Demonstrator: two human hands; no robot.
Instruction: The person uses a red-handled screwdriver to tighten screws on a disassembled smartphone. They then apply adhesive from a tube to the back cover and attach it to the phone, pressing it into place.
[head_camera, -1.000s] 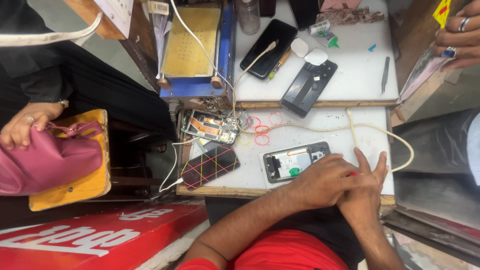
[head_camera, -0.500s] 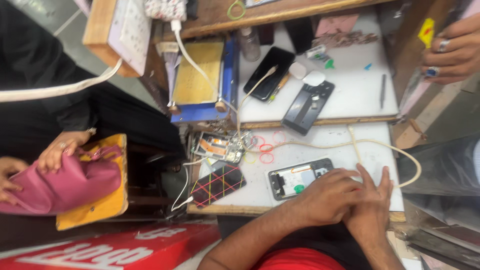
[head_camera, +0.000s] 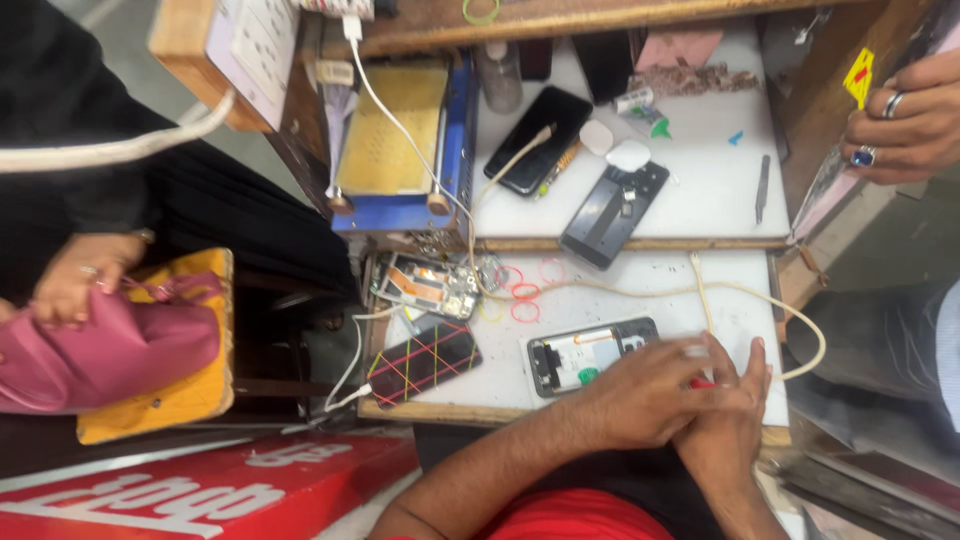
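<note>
Lying flat on the white table (head_camera: 720, 200), the opened black phone with bare insides (head_camera: 592, 356) is touched at its end by the left hand (head_camera: 645, 400). The right hand (head_camera: 728, 425) is curled beside it around a small red thing (head_camera: 703, 383), mostly hidden. The phone looks thin, light and easy to break, so it is best held by its long edges.

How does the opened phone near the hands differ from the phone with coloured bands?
The opened phone shows its inner parts; the banded phone shows a dark face crossed by red and yellow bands. The left hand touches the opened phone; the banded phone lies untouched, cable attached. Both lie flat on the white table.
</note>
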